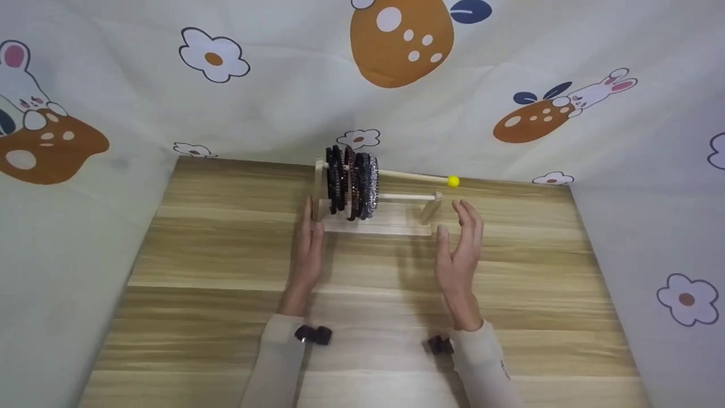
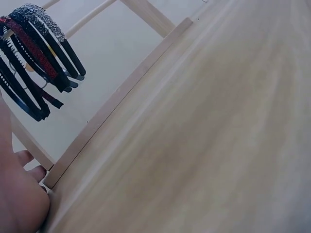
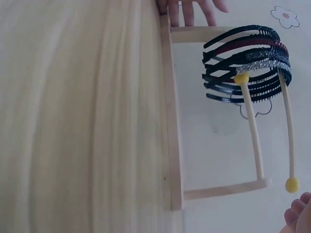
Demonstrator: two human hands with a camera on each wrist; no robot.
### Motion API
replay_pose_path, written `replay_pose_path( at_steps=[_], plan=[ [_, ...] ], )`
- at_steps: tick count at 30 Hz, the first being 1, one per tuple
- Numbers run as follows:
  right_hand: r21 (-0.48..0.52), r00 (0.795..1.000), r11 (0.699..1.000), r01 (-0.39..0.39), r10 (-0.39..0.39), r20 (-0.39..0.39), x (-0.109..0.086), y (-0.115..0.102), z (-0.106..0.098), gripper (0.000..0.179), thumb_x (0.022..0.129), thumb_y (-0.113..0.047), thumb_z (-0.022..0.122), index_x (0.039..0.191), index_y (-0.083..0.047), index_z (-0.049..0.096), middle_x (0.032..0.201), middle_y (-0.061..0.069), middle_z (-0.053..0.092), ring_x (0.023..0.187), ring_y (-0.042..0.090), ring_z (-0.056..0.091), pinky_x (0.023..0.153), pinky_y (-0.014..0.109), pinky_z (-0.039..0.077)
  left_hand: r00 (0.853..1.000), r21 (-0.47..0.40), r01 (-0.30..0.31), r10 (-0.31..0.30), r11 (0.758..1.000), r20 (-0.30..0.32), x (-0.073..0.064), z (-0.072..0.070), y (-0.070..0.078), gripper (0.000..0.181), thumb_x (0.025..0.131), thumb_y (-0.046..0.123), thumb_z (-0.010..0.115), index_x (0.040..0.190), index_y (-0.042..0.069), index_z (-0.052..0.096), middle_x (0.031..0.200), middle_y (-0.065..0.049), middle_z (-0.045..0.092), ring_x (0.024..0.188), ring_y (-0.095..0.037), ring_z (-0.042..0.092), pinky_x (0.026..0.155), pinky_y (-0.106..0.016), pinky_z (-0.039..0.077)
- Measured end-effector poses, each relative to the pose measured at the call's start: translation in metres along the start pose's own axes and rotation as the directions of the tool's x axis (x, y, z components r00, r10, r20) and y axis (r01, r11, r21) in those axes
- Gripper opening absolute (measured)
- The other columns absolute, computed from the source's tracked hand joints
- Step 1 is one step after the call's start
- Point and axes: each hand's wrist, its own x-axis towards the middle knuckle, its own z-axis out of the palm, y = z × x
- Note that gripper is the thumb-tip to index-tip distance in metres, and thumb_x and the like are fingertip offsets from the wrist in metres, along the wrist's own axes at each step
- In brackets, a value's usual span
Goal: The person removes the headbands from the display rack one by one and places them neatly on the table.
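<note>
A wooden display stand (image 1: 391,228) carries several hair bands (image 1: 368,187), dark, dark red and glittery silver, bunched at its left end around the rods. My left hand (image 1: 308,249) lies along the stand's left side, fingers straight, at the left upright (image 1: 318,187). In the left wrist view, part of that hand (image 2: 22,194) shows beside the base's corner. My right hand (image 1: 460,260) is held to the right of the stand, apart from it, fingers extended and holding nothing. Only fingertips (image 3: 295,213) of it appear in the right wrist view, close below a rod's yellow ball (image 3: 292,185).
The stand is on a wood-grain table (image 1: 368,340), near its back edge. A patterned cloth (image 1: 283,102) hangs behind and at both sides. The upper rod (image 1: 416,176) with a yellow ball end (image 1: 453,181) sticks out rightward past the right upright (image 1: 431,209).
</note>
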Motion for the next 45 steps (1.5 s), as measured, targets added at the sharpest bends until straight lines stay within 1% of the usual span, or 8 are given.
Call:
replay_pose_path(
  at_steps=[8, 14, 17, 21, 26, 30, 38, 45],
  plan=[
    [0.064, 1.0, 0.998, -0.01, 0.012, -0.026, 0.001, -0.014, 0.014, 0.041, 0.11, -0.012, 0.058, 0.147, 0.005, 0.063, 0.146, 0.023, 0.063, 0.132, 0.035, 0.06, 0.106, 0.035, 0.048, 1.0, 0.096, 0.02, -0.022, 0.995, 0.016, -0.002, 0.001, 0.005, 0.066, 0.12, 0.039, 0.035, 0.18, 0.023, 0.013, 0.186, -0.013, 0.012, 0.169, -0.047, 0.014, 0.129, -0.082, 0.01],
    [0.15, 0.999, 0.988, -0.044, 0.046, -0.009, 0.004, -0.025, 0.026, 0.035, 0.109, -0.001, 0.06, 0.143, 0.004, 0.067, 0.129, 0.022, 0.071, 0.113, 0.035, 0.065, 0.094, 0.028, 0.054, 0.999, 0.099, 0.024, -0.026, 0.995, 0.019, -0.004, 0.0, 0.003, 0.067, 0.12, 0.042, 0.033, 0.18, 0.02, 0.012, 0.186, -0.016, 0.01, 0.168, -0.048, 0.014, 0.128, -0.083, 0.012],
    [0.183, 0.997, 0.98, -0.076, 0.074, 0.019, 0.006, -0.031, 0.031, 0.033, 0.109, -0.002, 0.062, 0.142, 0.002, 0.068, 0.124, 0.02, 0.075, 0.106, 0.029, 0.067, 0.088, 0.025, 0.054, 0.999, 0.091, 0.025, -0.027, 0.996, 0.018, -0.005, 0.0, 0.003, 0.069, 0.12, 0.045, 0.034, 0.18, 0.019, 0.012, 0.186, -0.018, 0.011, 0.165, -0.05, 0.024, 0.126, -0.084, 0.016],
    [0.242, 0.988, 0.959, -0.147, 0.131, 0.08, 0.009, -0.037, 0.038, 0.029, 0.109, -0.004, 0.066, 0.137, 0.003, 0.07, 0.121, 0.021, 0.075, 0.095, 0.019, 0.067, 0.078, 0.023, 0.054, 0.999, 0.09, 0.031, -0.033, 0.995, 0.018, -0.005, -0.001, 0.002, 0.072, 0.119, 0.049, 0.035, 0.18, 0.018, 0.012, 0.185, -0.018, 0.011, 0.163, -0.051, 0.027, 0.125, -0.084, 0.018],
    [0.336, 0.971, 0.913, -0.23, 0.193, 0.14, 0.015, -0.043, 0.047, 0.025, 0.107, -0.002, 0.07, 0.129, 0.008, 0.071, 0.113, 0.022, 0.075, 0.082, 0.013, 0.066, 0.068, 0.02, 0.055, 0.999, 0.097, 0.038, -0.04, 0.995, 0.023, -0.005, -0.001, 0.002, 0.073, 0.119, 0.052, 0.034, 0.18, 0.02, 0.011, 0.186, -0.017, 0.008, 0.168, -0.049, 0.012, 0.127, -0.084, 0.011],
    [0.369, 0.96, 0.889, -0.27, 0.221, 0.17, 0.02, -0.046, 0.052, 0.025, 0.103, 0.002, 0.074, 0.127, 0.009, 0.071, 0.107, 0.015, 0.075, 0.077, 0.011, 0.066, 0.065, 0.019, 0.054, 0.999, 0.091, 0.038, -0.041, 0.995, 0.032, -0.005, -0.001, 0.001, 0.071, 0.12, 0.049, 0.034, 0.18, 0.021, 0.01, 0.187, -0.015, 0.006, 0.169, -0.049, 0.011, 0.127, -0.084, 0.009],
    [0.411, 0.933, 0.843, -0.347, 0.266, 0.243, 0.027, -0.05, 0.065, 0.028, 0.101, 0.003, 0.077, 0.126, 0.012, 0.07, 0.105, 0.016, 0.075, 0.073, 0.012, 0.066, 0.066, 0.021, 0.058, 0.999, 0.098, 0.029, -0.031, 0.995, 0.02, -0.004, -0.001, 0.003, 0.068, 0.12, 0.038, 0.038, 0.18, 0.02, 0.011, 0.186, -0.015, 0.009, 0.164, -0.051, 0.026, 0.125, -0.084, 0.017],
    [0.434, 0.917, 0.816, -0.383, 0.28, 0.283, 0.032, -0.055, 0.074, 0.031, 0.099, 0.006, 0.078, 0.127, 0.013, 0.069, 0.103, 0.01, 0.077, 0.074, 0.014, 0.069, 0.07, 0.025, 0.062, 0.999, 0.102, 0.024, -0.026, 0.995, 0.022, -0.004, 0.0, 0.002, 0.073, 0.119, 0.051, 0.035, 0.18, 0.019, 0.011, 0.187, -0.014, 0.008, 0.167, -0.049, 0.016, 0.126, -0.084, 0.013]
  ],
)
